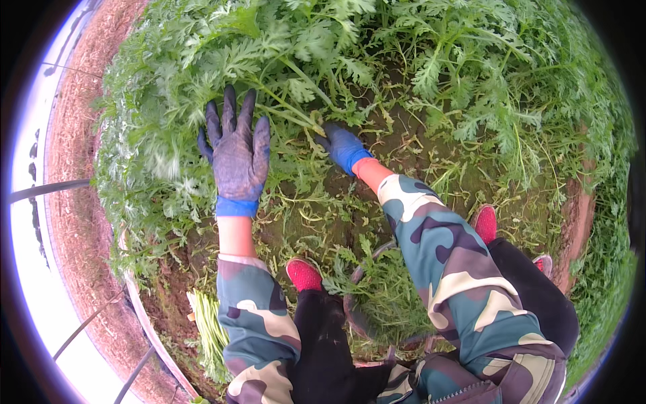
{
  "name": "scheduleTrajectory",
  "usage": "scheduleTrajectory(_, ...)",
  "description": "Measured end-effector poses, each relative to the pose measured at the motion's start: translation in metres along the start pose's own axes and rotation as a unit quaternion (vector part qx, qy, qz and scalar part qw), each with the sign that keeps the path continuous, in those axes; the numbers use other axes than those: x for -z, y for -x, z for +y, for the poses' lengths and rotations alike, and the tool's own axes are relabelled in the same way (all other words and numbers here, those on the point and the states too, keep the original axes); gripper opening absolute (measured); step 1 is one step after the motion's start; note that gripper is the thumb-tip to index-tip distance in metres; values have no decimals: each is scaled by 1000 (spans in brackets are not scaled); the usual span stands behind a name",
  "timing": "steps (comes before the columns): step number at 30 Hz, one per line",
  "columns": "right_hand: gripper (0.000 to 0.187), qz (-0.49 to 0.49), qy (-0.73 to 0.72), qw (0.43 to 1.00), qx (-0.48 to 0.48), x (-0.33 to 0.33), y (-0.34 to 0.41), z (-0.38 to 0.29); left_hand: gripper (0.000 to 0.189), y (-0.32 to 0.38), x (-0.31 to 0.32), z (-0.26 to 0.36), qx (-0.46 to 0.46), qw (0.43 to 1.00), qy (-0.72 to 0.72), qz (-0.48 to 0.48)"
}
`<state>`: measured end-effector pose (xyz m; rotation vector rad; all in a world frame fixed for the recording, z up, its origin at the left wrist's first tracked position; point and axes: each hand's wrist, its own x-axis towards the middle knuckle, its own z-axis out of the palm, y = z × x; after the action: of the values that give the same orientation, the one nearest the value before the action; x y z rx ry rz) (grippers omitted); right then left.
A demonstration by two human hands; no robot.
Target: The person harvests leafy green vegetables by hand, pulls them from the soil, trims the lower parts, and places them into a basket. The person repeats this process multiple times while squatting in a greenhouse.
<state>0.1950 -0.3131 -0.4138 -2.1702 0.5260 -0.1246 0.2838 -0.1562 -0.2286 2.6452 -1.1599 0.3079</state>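
Observation:
My left hand point(237, 161), in a dirt-stained blue glove, has its fingers spread over the leafy greens and holds nothing. Long green stems point(287, 105) with lobed leaves, like garland chrysanthemum, lean to the upper left. At their pale lower ends, near the soil, my right hand point(345, 147) grips them; its fingertips are partly hidden, so a tool there cannot be made out. Dense standing greens point(166, 121) lie around and beyond the left hand.
A round container point(351, 309) with loose greens sits between my legs. Cut stems point(209, 323) lie bundled by my left sleeve. My red shoes point(304, 274) stand on soil with scattered trimmings point(398, 146). Bent poles point(50, 190) and a dry strip point(75, 136) run along the left.

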Motion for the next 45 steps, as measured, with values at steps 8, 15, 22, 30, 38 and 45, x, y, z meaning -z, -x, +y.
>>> scheduleTrajectory(8, 38, -113, 23, 989, -91, 25, 43, -42, 49, 20, 0, -4, 37, 999, -7, -3)
scheduleTrajectory(15, 61, 127, 45, 986, -99, 33, -73, -19, 49, 14, -2, -5, 50, 997, 66, 0)
scheduleTrajectory(22, 53, 142, 31, 978, -148, 9, -136, 19, 49, 13, -1, -12, 56, 997, 61, -6)
scheduleTrajectory(30, 46, 13, 93, 989, -111, 21, -137, 20, 47, 19, 0, -27, 36, 996, 84, -6)
scheduleTrajectory(38, 57, -199, -111, 946, -228, 84, -55, -55, 45, 31, 14, -38, 39, 996, 69, 36)
scheduleTrajectory(45, 30, -398, -451, 791, -113, 140, 53, -105, 43, 57, 51, 44, 24, 952, 304, 20)
